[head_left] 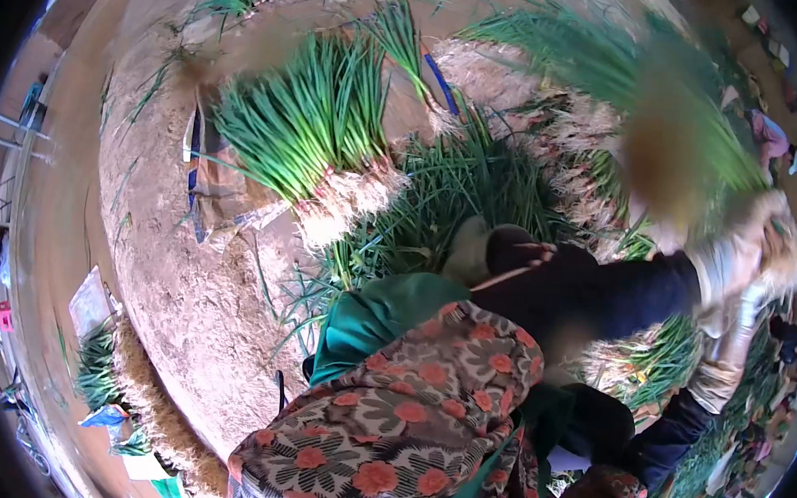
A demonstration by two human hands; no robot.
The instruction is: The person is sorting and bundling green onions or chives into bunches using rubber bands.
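Both my arms reach to the right side of the view. My left hand (744, 254) is closed around the lower end of a bunch of spring onions (726, 151), just by its pale, shaggy roots. The green leaves fan up and left, smeared by motion. My right hand (752, 297) comes up from below and is closed at the same root end; its fingers are partly hidden. Pale covers wrap both wrists. A large bunch of spring onions (320, 121) lies apart on the left, roots towards me, with a smaller bunch (405, 48) beyond it.
Loose green leaves (478, 190) lie heaped in front of my knees. More spring onions with roots (581, 128) are piled at the right. A stacked row of spring onions (99, 366) lies at lower left. Other people (770, 138) are at the far right.
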